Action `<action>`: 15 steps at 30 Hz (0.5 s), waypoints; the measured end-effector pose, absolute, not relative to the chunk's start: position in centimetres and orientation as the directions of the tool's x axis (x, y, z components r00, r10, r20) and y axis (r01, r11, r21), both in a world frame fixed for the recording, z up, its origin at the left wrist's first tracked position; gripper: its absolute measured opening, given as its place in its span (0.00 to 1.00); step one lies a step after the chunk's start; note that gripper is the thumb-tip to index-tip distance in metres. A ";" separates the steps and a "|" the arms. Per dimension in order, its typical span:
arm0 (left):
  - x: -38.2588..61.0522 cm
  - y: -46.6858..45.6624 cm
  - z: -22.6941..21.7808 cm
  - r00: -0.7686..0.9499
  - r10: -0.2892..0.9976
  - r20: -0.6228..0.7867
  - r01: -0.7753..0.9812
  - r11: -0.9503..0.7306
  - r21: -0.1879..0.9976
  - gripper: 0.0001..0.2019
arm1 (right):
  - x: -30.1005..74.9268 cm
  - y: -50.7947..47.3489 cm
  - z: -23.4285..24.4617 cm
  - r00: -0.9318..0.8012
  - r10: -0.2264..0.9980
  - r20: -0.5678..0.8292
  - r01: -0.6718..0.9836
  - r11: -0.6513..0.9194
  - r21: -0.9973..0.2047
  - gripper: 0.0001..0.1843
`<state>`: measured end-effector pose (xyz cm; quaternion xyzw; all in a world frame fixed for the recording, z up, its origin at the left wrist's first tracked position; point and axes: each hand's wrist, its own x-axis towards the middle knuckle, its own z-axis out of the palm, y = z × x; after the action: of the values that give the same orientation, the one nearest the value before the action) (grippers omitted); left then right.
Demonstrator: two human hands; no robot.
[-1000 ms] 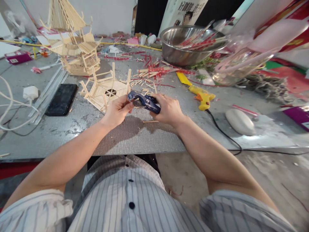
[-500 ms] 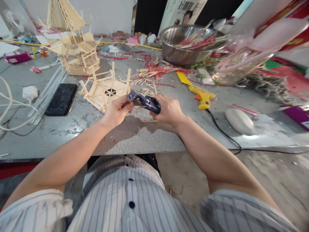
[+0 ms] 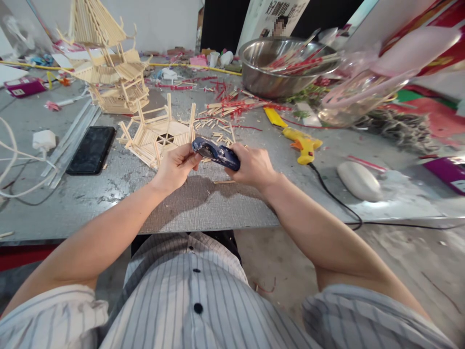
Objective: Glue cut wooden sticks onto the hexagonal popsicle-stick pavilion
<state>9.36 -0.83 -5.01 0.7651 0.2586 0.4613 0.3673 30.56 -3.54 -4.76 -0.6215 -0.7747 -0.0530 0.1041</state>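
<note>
Over the front middle of the table, my right hand (image 3: 253,164) is wrapped round the handle of a dark blue hand tool with a curved, hook-like jaw (image 3: 217,153). My left hand (image 3: 175,168) is closed in a pinch right at the jaw end. Whatever lies between its fingertips is hidden. Just behind my left hand stands a hexagonal frame of thin wooden sticks (image 3: 178,132) with short upright posts. Short cut stick pieces (image 3: 217,127) are scattered behind the tool. One thin stick (image 3: 225,182) lies on the table below it.
A tiered stick pagoda (image 3: 112,72) stands at the back left, near a phone (image 3: 90,150) and white cables. Behind sits a steel bowl (image 3: 279,82) holding red-wrapped sticks. On the right are a yellow glue gun (image 3: 303,142) with a black cord and a white oval object (image 3: 359,181).
</note>
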 end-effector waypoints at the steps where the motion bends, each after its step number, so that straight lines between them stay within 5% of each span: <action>1: 9.4 -0.8 -5.0 0.437 0.740 0.511 0.062 -0.591 0.804 0.13 | 30.5 -3.5 -4.8 -0.197 0.955 0.220 0.977 0.211 -0.043 0.25; 6: 9.4 -0.9 -4.9 0.409 0.783 0.468 0.129 -0.558 0.820 0.15 | 30.2 -3.5 -5.0 -0.130 0.960 0.247 0.986 0.151 -0.068 0.22; 10: 9.3 -1.2 -4.7 0.423 0.818 0.390 0.164 -0.492 0.855 0.12 | 30.7 -2.9 -4.8 0.005 0.946 0.325 0.978 0.063 -0.198 0.20; 15: 9.4 -1.3 -4.6 0.470 0.847 0.248 0.182 -0.368 0.912 0.05 | 32.7 -1.4 -4.5 0.199 0.922 0.331 0.955 -0.107 -0.278 0.30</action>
<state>9.45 -1.34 -4.62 0.7355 0.3499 0.3779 0.4401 32.67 -1.45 -4.52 -0.7430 -0.6316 -0.0373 0.2185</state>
